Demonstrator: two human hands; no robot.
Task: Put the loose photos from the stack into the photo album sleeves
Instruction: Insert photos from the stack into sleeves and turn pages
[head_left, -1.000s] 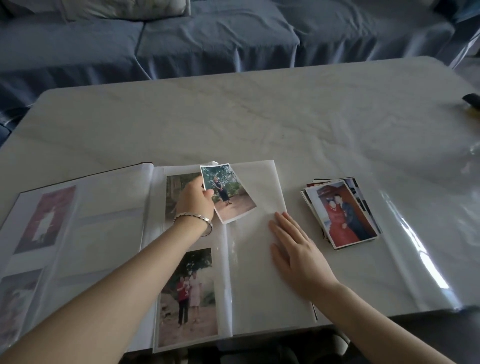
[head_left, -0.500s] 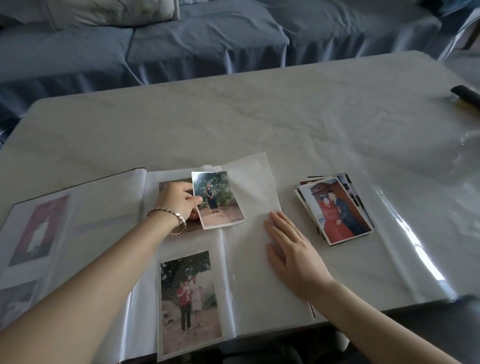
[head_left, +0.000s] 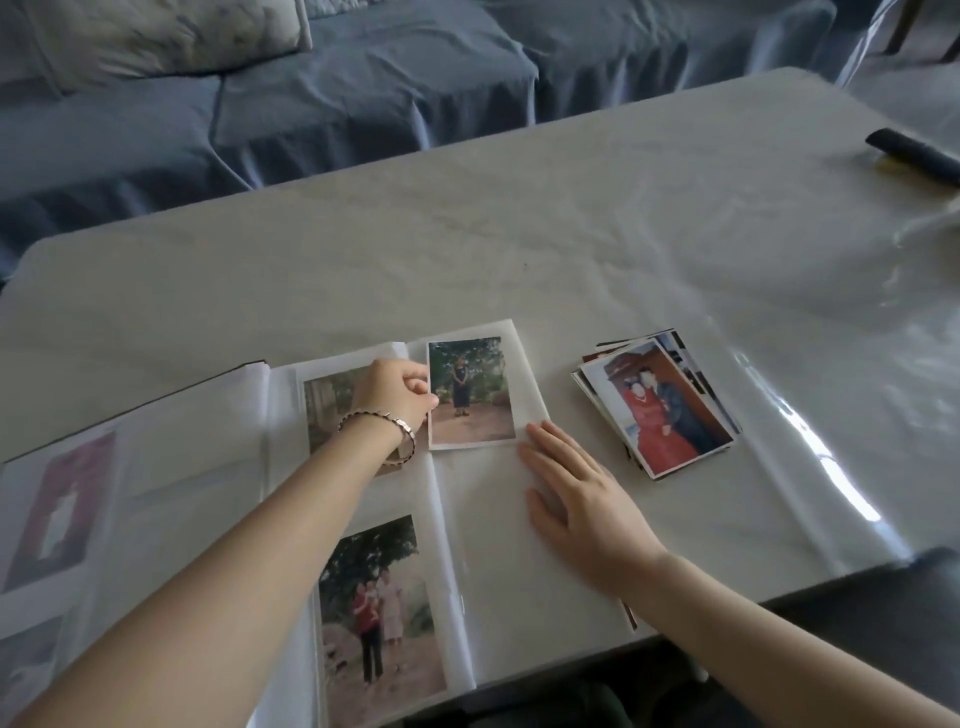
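Glossy rectangular photo (head_left: 470, 395) pinched at its left edge by curled fingers of the left hand (head_left: 397, 397), on the milky translucent sleeve page of the album (head_left: 493, 571). Flat below it, right hand (head_left: 576, 504), fingers straight, pressing the page. Fanned stack (head_left: 665, 410) just beside, on the pale veined counter (head_left: 519, 234).
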